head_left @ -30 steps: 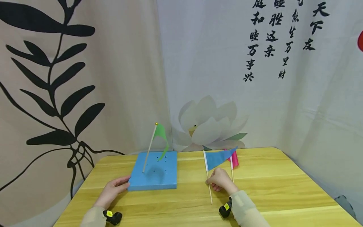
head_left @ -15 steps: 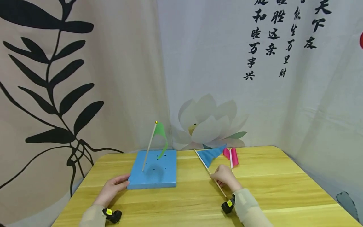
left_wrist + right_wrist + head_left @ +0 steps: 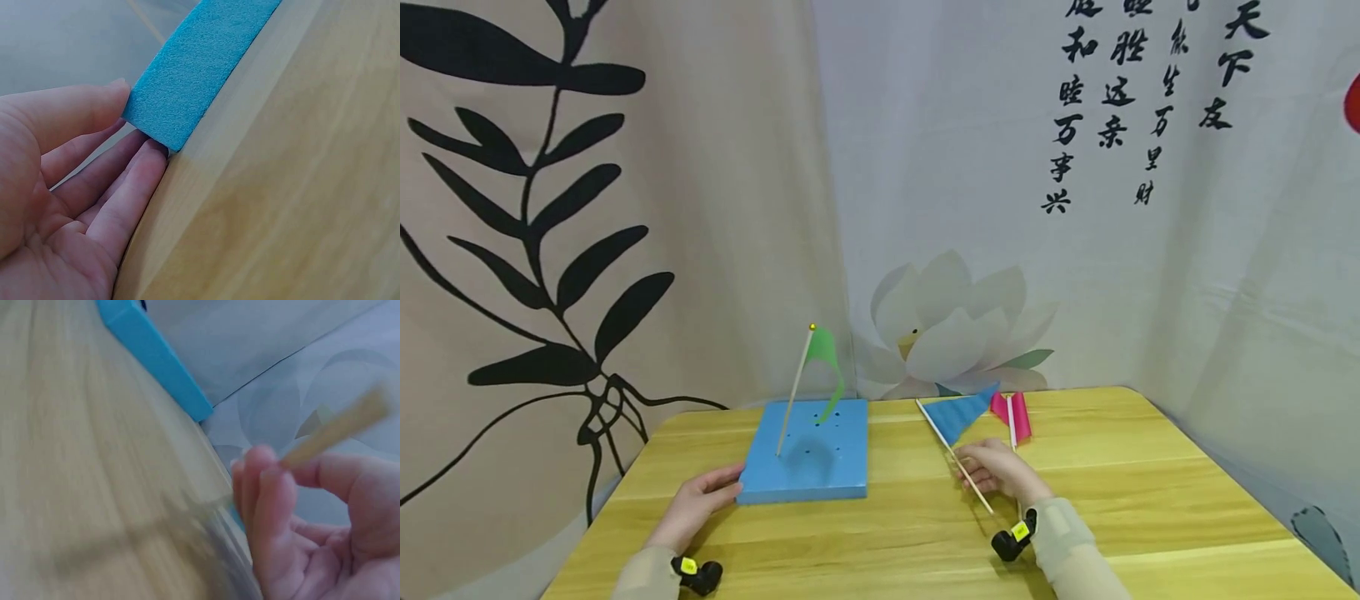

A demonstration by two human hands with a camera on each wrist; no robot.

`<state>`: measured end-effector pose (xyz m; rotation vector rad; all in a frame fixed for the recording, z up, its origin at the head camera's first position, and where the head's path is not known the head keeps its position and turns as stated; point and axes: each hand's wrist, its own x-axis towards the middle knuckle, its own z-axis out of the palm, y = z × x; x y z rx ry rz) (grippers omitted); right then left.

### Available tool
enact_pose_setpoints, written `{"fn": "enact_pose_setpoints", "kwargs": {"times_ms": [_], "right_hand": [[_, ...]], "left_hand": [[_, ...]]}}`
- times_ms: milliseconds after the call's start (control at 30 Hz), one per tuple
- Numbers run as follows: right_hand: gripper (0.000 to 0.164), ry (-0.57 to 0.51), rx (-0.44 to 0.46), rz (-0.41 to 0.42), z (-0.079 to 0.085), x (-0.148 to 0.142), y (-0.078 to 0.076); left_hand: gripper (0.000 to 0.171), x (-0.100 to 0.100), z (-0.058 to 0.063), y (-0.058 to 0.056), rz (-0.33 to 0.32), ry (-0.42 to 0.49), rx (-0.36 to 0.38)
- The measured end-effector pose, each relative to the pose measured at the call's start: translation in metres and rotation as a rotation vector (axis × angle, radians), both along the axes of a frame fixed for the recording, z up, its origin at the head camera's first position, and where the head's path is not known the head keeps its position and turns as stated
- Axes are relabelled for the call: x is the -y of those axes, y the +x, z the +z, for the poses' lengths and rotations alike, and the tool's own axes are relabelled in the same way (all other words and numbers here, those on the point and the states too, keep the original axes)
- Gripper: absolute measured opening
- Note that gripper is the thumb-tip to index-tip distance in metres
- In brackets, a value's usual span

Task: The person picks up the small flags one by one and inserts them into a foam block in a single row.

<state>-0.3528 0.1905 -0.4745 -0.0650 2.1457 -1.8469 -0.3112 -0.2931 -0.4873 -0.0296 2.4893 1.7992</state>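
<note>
My right hand (image 3: 1002, 468) pinches the thin wooden stick of a blue triangular flag (image 3: 957, 415), which tilts with its top to the left. In the right wrist view the blurred stick end (image 3: 340, 428) juts past the thumb and fingertips. On the left, my left hand (image 3: 698, 502) touches the left edge of a blue square foam board (image 3: 842, 486), thumb and straight fingers at its corner. The left wrist view shows the board's side (image 3: 203, 69) close up. A green flag (image 3: 822, 348) stands in the board, leaning slightly right, among several small holes.
A pink flag (image 3: 1021, 417) lies behind my right hand, its stick partly hidden. Everything is on a yellow wood-grain table (image 3: 820, 554). A curtain (image 3: 737, 208) printed with plants and writing hangs directly behind the table's far edge.
The blue flag has swung from nearly upright to leaning left, and its stick's lower end has shifted right. My right hand has moved slightly right. The left hand and board hold their place.
</note>
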Motion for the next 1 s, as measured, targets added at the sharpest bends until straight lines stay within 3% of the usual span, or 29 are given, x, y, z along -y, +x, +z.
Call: {"fn": "enact_pose_setpoints", "kwargs": {"times_ms": [200,400,800,1000], "right_hand": [[0.038,-0.162,0.073,0.057,0.000,-0.002,-0.002],[0.039,-0.245,0.100,0.095,0.000,-0.004,-0.003],[0.039,-0.270,0.081,0.110,0.002,-0.005,-0.003],[0.034,-0.275,0.030,0.093,0.016,0.001,-0.005]], "left_hand": [[0.060,-0.001,-0.001,0.000,-0.003,0.016,0.010],[0.058,-0.003,-0.003,-0.001,0.005,0.031,0.014],[0.059,-0.004,-0.005,-0.002,-0.007,0.027,0.013],[0.058,-0.001,-0.003,-0.003,-0.005,0.011,0.012]]}}
